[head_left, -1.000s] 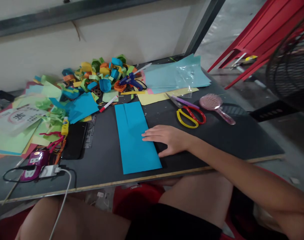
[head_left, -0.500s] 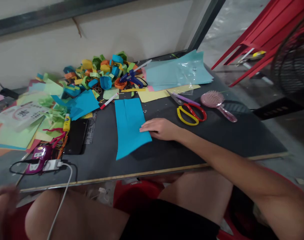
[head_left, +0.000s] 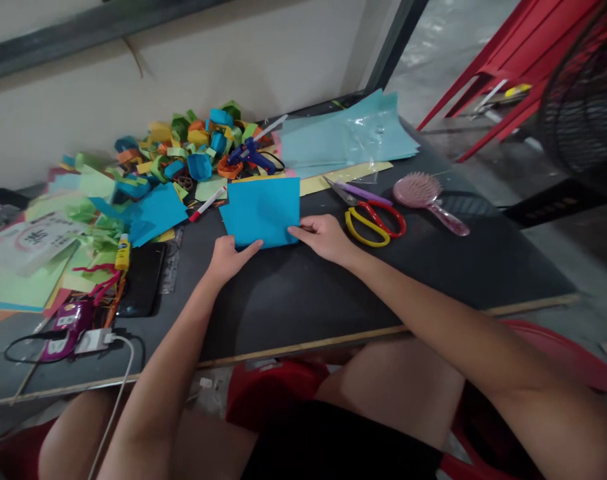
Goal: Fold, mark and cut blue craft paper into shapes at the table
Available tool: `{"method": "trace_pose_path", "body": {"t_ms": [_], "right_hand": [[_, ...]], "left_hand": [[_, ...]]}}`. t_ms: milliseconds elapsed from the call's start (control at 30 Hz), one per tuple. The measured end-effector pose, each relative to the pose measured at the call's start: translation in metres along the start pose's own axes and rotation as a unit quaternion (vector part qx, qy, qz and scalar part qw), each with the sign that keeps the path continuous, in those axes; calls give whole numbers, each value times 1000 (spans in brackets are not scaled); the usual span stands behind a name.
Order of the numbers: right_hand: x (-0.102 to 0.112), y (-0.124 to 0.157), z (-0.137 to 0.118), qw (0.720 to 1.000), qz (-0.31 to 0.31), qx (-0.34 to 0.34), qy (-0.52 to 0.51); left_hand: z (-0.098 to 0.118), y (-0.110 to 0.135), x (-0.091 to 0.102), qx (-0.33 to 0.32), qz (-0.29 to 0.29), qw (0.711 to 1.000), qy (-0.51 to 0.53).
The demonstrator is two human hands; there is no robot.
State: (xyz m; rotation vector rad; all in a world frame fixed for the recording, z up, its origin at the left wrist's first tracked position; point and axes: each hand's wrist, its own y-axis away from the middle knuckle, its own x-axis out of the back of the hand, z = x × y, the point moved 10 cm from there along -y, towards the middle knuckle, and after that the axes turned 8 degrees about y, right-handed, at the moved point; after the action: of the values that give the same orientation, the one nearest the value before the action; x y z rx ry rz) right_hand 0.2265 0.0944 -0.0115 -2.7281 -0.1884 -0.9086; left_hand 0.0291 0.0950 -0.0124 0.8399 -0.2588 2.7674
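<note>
One folded, rectangular sheet of bright-blue paper (head_left: 263,210) sits between the two bare hands, the left hand (head_left: 226,260) at its near left corner and the right hand (head_left: 326,238) at its near right. One pair of metal scissors with red and yellow handles (head_left: 367,221) lies just right of the right hand; one pink, bristled hairbrush (head_left: 416,192) is farther right. Beyond the hands rest one dark-blue glue gun (head_left: 250,155) and several light-blue paper sheets (head_left: 323,143). One white-and-red marker (head_left: 209,202) lies ahead of the left hand, near the paper's left edge; one flat black phone (head_left: 143,283) is left of that hand. Both hands grasp the paper, thumbs along its near edge, other fingers mostly hidden, forearms reaching inward over the table.
</note>
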Motion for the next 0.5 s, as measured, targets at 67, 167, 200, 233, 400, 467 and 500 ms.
{"method": "trace_pose_path", "body": {"t_ms": [67,167,200,233,400,467,500], "right_hand": [[-4,-2,-3,999,-23,9,26],[-6,-4,-4,998,-50,15,38],[-7,-4,-5,997,-63,18,35],[-9,-4,-5,997,-75,21,31],[-10,-5,-4,997,-70,15,38],[-11,-4,-4,996,-70,22,47],[-12,-2,-6,995,-81,36,48]], "left_hand": [[-2,0,4,-3,-19,1000,3],[5,0,3,-40,-83,996,11],[7,1,2,-52,-99,994,19],[8,1,1,-60,-110,992,24],[4,9,-6,-63,-142,988,-17],[7,13,-4,-68,-124,990,1],[8,15,-2,-68,-113,991,11]]}}
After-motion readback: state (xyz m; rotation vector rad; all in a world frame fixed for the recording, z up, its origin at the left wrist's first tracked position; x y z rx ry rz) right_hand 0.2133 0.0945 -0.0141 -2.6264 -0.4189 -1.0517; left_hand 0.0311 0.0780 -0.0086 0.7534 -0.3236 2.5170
